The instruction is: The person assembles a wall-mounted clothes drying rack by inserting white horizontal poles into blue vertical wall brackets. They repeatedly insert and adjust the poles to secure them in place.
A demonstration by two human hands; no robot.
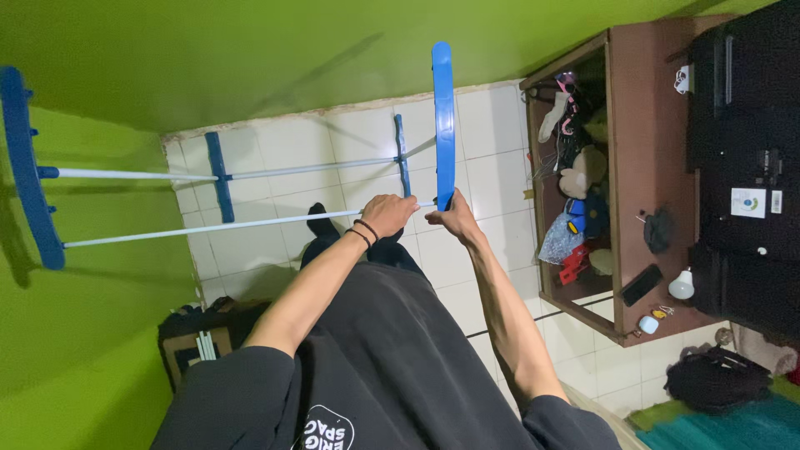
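Observation:
A drying rack frame with white rods (200, 226) and blue plastic end bars stands in front of me. My left hand (388, 214) is closed around the nearer white rod close to its right end. My right hand (451, 219) grips the lower end of the upright blue end bar (443, 117), where the rod meets it. A second white rod (308, 169) runs behind, joined to the blue bar at far left (25, 167). Two blue feet (219, 177) rest on the white tiled floor. Black bands circle my left wrist.
A brown wooden shelf unit (646, 167) at right holds soft toys, bags, a light bulb and small items; a black appliance (746, 167) stands beside it. Green walls close in at left and behind. A box with white rods (196, 346) lies lower left, a black bag (717, 379) lower right.

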